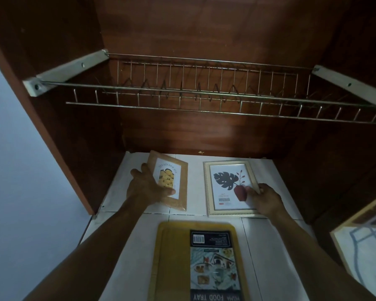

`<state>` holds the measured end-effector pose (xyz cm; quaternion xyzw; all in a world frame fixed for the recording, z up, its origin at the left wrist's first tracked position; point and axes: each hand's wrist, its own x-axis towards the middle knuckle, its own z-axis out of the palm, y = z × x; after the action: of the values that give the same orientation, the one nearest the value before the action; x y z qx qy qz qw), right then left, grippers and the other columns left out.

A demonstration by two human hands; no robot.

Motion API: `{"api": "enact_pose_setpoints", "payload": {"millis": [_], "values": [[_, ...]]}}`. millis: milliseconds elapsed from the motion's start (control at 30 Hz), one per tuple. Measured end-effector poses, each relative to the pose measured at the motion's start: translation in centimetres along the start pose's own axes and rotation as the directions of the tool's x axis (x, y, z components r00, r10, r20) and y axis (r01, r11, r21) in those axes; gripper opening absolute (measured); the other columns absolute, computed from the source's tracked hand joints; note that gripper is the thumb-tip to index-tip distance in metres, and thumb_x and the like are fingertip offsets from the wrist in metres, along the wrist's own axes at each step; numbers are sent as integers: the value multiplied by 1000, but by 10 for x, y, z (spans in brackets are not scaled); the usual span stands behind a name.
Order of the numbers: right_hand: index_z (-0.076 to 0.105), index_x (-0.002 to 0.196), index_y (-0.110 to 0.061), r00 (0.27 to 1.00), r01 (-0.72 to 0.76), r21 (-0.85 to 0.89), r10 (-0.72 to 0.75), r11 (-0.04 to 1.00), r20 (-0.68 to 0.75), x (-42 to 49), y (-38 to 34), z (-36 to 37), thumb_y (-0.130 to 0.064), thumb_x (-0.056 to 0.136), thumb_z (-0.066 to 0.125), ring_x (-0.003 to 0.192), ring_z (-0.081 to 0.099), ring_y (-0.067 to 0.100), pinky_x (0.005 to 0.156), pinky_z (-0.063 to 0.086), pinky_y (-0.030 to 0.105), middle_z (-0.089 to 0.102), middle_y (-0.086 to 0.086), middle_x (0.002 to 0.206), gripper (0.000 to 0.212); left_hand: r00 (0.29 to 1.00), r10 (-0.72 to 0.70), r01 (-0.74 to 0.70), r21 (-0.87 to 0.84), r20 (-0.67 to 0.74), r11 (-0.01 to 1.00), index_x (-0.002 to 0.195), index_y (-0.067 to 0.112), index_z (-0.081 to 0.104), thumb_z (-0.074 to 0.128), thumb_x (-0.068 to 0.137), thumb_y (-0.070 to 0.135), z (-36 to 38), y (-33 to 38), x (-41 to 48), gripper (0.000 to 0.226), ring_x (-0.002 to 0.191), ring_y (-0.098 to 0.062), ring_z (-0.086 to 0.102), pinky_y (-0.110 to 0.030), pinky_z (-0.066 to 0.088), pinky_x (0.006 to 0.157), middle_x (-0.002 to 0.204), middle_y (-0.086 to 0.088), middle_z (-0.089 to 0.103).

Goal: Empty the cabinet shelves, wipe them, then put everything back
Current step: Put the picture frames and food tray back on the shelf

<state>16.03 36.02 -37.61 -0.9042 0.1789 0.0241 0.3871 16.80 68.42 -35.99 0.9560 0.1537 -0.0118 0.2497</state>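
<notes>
Cork-faced picture frame point(181, 181), print of yellow fruit: gripped by the left hand point(147, 187), thumb laid over the lower front, fingers point(137, 171) curled round the left edge. It tilts up on the edge away from the fingers, presumably to lift it without scraping. Pale beaded frame point(230, 187), leaf-and-vase print with shop barcode: seemingly flat on the white tiled table point(195, 181) inside the cabinet. The right hand point(267, 199) grasps its lower right side, thumb on the glass, fingers wrapped round the rim, a hold that likely suits sliding or lifting. The two frames lie apart, one to each hand, so both can probably be shifted together. Yellow food tray point(174, 257), label upward: nearer the viewer than both sets of fingers, untouched. Wire rack point(204, 92): above the fingers, bare. Further frame point(360, 235): right of the right fingers, partly cut off. Whether the frames are coming out or going back cannot be told.
</notes>
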Motion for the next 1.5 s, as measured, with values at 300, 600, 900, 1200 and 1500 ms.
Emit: {"api": "enact_pose_setpoints", "payload": {"millis": [300, 600, 900, 1200, 1500], "values": [[47, 122, -9, 998, 36, 74, -32, 997, -57, -3, 7, 3, -37, 100, 47, 113, 56, 36, 79, 45, 32, 55, 18, 130, 36, 999, 2, 0, -41, 41, 999, 135, 17, 26, 85, 55, 61, -1, -6, 8, 109, 110, -28, 55, -35, 49, 84, 130, -10, 48], [51, 127, -7, 997, 71, 187, -69, 980, -19, -7, 7, -1, -33, 100, 48, 103, 55, 23, 66, 47, 19, 57, 5, 117, 38, 996, 78, -57, -369, 41, 928, 132, 16, 41, 80, 78, 29, -4, -14, 10, 68, 108, -28, 62, -31, 51, 83, 125, -6, 61], [63, 118, -8, 991, 130, 405, -130, 905, -28, -19, 2, -8, -32, 99, 53, 85, 65, 17, 51, 49, 15, 69, 10, 106, 32, 996, 71, -85, -484, -46, 871, 136, 11, 50, 46, 101, 33, -11, -12, -13, 41, 105, -29, 61, -32, 46, 89, 125, -13, 61], [67, 101, -19, 981, 191, 519, -187, 833, -61, -46, -13, -34, -26, 99, 55, 84, 70, 25, 73, 59, 38, 73, 9, 98, 14, 995, 89, -83, -763, -33, 641, 118, 26, 61, 51, 100, 31, -37, -24, -28, 21, 94, -21, 69, -43, 57, 84, 112, -1, 69], [63, 115, -11, 980, 185, 570, -193, 801, -47, -77, -23, -46, -24, 98, 55, 90, 70, 31, 77, 59, 43, 72, 13, 103, 23, 990, 131, -116, -803, -48, 584, 126, 20, 59, 52, 99, 31, -63, -26, -57, 29, 97, -26, 69, -50, 56, 87, 114, -4, 70]]}}
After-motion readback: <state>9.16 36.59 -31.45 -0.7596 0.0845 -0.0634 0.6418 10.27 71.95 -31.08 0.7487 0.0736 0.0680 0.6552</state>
